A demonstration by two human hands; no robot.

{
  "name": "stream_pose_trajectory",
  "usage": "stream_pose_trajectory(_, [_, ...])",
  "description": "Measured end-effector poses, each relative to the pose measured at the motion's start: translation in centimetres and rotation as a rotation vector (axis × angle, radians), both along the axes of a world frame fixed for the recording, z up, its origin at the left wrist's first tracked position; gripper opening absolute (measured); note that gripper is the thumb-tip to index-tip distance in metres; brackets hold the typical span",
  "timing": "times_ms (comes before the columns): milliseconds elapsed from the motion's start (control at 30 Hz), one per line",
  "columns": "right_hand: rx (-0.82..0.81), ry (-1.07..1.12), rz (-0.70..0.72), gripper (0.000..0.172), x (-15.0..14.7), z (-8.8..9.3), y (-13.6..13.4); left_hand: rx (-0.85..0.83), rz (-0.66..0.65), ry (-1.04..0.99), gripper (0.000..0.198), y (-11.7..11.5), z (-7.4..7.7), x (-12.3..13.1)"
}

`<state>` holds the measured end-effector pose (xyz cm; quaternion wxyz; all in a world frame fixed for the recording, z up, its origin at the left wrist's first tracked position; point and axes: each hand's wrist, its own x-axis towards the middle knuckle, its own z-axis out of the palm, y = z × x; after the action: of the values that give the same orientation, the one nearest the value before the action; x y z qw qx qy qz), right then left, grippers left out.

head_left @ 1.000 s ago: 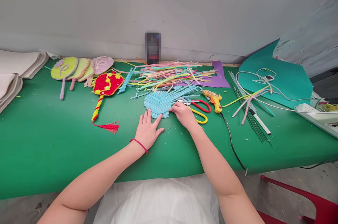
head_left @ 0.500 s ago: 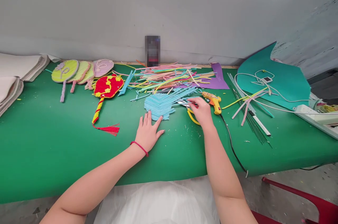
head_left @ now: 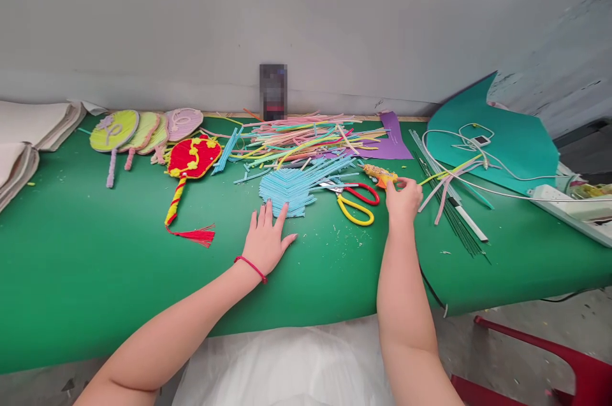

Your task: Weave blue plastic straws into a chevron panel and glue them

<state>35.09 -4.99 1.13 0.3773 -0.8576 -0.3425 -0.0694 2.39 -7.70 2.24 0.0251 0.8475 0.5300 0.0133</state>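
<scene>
At the far left of the green tabletop [head_left: 95, 266] there lies a cream-coloured stack [head_left: 41, 122] of sheets, and next to it some pastel round fans [head_left: 115, 130], which overlap one another. Then comes a red fan [head_left: 205, 151] with yellow trimming, its striped handle ending in a red tassel [head_left: 201, 236], and just beside it a small blue bundle [head_left: 226, 151] of fuzzy sticks. The left hand [head_left: 264, 241], above a red bracelet on the wrist, is lying flat with the fingers apart; its fingertips touch the near edge of the blue piece [head_left: 284, 188], which is made of sticks laid in a V pattern and lies flat near the middle of the tabletop. Behind this piece are a pile of coloured sticks [head_left: 310, 135] and, upright near the wall, a dark blurred object [head_left: 273, 92]. To the right are scissors [head_left: 349, 190] with one red and one yellow handle, their blades partly apart. Further right, the right hand [head_left: 403, 202] is closed on the yellow glue gun [head_left: 381, 175], covering most of its grip; the nozzle points to the left. Beyond this hand are loose strips [head_left: 442, 195], thin dark rods [head_left: 461, 227], a teal sheet [head_left: 526, 145] and a white power strip [head_left: 564, 202].
</scene>
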Motion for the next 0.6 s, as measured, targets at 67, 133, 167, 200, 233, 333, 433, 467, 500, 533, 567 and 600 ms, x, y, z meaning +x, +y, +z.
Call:
stream_pose_trajectory(67, [-0.042, 0.029, -0.020, 0.027, 0.2, -0.6, 0.1, 0.022, 0.004, -0.020, 0.072, 0.1, -0.3, -0.1])
stream_pose_trajectory(133, [-0.060, 0.046, -0.043, 0.032, 0.3, -1.2, 0.3, 0.039, -0.001, -0.044, 0.069, 0.3, -0.5, -0.3])
stream_pose_trajectory(167, [-0.068, 0.055, -0.058, 0.035, 0.3, -1.4, 0.3, 0.045, -0.004, -0.056, 0.067, 0.5, -0.6, -0.4])
stream_pose_trajectory(200, [-0.075, 0.065, -0.073, 0.038, 0.3, -1.7, 0.4, 0.049, -0.008, -0.070, 0.065, 0.6, -0.6, -0.5])
stream_pose_trajectory(233, [-0.080, 0.074, -0.082, 0.039, 0.4, -1.9, 0.5, 0.052, -0.015, -0.083, 0.063, 0.8, -0.6, -0.7])
stream_pose_trajectory(333, [-0.077, 0.101, -0.074, 0.038, 0.5, -2.4, 0.6, 0.059, -0.035, -0.116, 0.058, 1.3, -0.3, -1.0])
stream_pose_trajectory(433, [-0.068, 0.145, -0.053, 0.034, 0.6, -2.2, 0.7, 0.063, -0.036, -0.131, 0.055, 1.7, 0.1, -1.2])
stream_pose_trajectory(467, [-0.054, 0.159, -0.046, 0.034, 0.6, -1.9, 0.7, 0.067, -0.035, -0.137, 0.054, 1.7, 0.2, -1.2])
stream_pose_trajectory(500, [-0.028, 0.167, -0.039, 0.033, 0.5, -1.6, 0.7, 0.070, -0.036, -0.144, 0.053, 1.8, 0.3, -1.3])
stream_pose_trajectory(533, [0.012, 0.172, -0.029, 0.033, 0.4, -1.1, 0.7, 0.074, -0.036, -0.152, 0.052, 1.8, 0.3, -1.3])
stream_pose_trajectory(567, [0.064, 0.175, -0.012, 0.033, 0.2, -0.5, 0.6, 0.078, -0.036, -0.160, 0.051, 1.9, 0.3, -1.3])
stream_pose_trajectory(600, [0.120, 0.186, 0.013, 0.034, -0.2, 0.1, 0.5, 0.079, -0.034, -0.166, 0.050, 1.9, 0.3, -1.3])
